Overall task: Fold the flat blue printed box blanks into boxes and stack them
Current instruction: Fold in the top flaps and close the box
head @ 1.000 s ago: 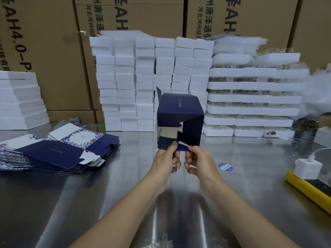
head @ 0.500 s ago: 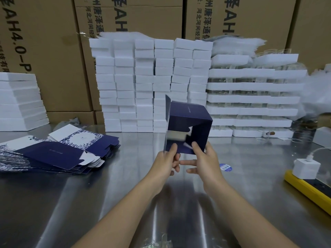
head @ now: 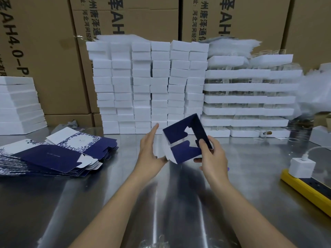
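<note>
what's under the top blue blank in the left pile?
More flat blanks, fanned out. One shows a white leaf-print panel, the rest only edges and tabs. How many there are cannot be told, because the top blank covers them.

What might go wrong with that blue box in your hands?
The bottom flaps look only partly locked, with a gap showing, so they might spring open. Only the right hand pinches the tilted blue box; the left hand is open beside it, so it might slip onto the metal table.
</note>
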